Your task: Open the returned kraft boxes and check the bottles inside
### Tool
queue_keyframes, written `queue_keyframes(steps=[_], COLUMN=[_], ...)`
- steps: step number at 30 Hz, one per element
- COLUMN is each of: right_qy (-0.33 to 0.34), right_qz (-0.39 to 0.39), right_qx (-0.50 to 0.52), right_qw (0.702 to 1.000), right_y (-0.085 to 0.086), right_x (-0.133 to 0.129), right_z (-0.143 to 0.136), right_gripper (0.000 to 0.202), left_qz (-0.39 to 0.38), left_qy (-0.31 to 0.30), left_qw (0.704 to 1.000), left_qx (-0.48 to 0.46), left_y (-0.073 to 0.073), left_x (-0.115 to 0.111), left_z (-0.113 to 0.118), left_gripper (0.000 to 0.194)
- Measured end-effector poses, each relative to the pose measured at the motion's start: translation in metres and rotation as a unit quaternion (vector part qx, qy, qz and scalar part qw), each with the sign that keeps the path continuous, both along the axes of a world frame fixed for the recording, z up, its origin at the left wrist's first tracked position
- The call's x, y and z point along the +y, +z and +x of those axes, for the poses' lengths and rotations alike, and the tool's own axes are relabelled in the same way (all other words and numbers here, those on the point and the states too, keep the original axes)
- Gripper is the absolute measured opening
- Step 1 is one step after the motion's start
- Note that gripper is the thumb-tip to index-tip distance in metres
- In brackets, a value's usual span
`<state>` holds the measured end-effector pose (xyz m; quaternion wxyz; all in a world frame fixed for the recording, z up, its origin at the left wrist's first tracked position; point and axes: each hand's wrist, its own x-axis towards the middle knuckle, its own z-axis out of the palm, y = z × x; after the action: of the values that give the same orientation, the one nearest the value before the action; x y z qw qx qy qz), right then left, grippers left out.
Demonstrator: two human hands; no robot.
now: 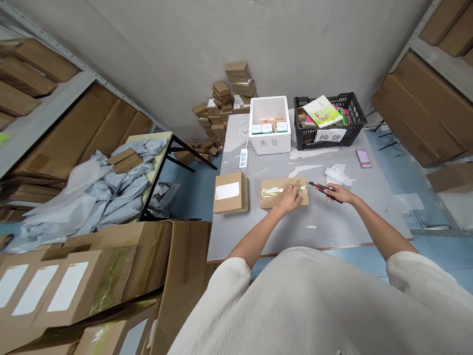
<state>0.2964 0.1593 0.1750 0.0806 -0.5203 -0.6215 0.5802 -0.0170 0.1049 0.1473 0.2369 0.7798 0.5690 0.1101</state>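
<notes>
A taped cardboard box (271, 190) lies on the grey table in front of me, with shiny tape along its top. My left hand (290, 198) rests on the right part of that box, fingers stretched out over the tape. In my right hand (339, 193) is a utility knife (320, 188), its tip pointing left and close to the box's right end. Left of this box stands another cardboard box (228, 191) bearing a white label. A crumpled piece of white paper or plastic (338, 174) lies just behind my right hand.
At the table's back are a white foam box (270, 146) and a black crate (328, 134) of books. A power strip (243, 159) and a phone (364, 159) lie on the table (236, 236). Large cartons (148, 256) crowd the left; grey mailing bags (111, 187) cover another table.
</notes>
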Motion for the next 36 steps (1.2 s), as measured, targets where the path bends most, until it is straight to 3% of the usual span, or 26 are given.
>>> queue_keyframes(steps=[3, 9, 17, 20, 25, 36], right_qy=[0.013, 0.034, 0.120, 0.134, 0.134, 0.077], right_qz=[0.063, 0.163, 0.258, 0.292, 0.297, 0.307], right_qx=[-0.010, -0.065, -0.164, -0.206, -0.219, -0.213], right_qw=[0.998, 0.984, 0.945, 0.924, 0.920, 0.924], right_y=[0.006, 0.009, -0.002, -0.006, -0.008, -0.025], right_x=[-0.006, -0.020, -0.023, -0.021, -0.020, -0.030], right_z=[-0.005, -0.010, -0.016, -0.018, -0.022, -0.031], right_gripper=[0.056, 0.053, 0.043, 0.044, 0.045, 0.046], left_qz=[0.034, 0.060, -0.059, -0.070, -0.038, -0.008], left_qy=[0.035, 0.071, 0.085, 0.081, 0.055, 0.054], left_qw=[0.999, 0.996, 0.991, 0.989, 0.992, 0.995], left_qx=[-0.016, 0.017, 0.087, 0.100, 0.103, 0.086], left_y=[-0.001, -0.004, -0.006, -0.006, -0.010, -0.016], left_x=[0.007, 0.019, 0.031, 0.038, 0.033, 0.026], left_z=[0.002, -0.001, -0.003, -0.004, -0.007, -0.008], left_gripper=[0.060, 0.065, 0.089, 0.083, 0.067, 0.064])
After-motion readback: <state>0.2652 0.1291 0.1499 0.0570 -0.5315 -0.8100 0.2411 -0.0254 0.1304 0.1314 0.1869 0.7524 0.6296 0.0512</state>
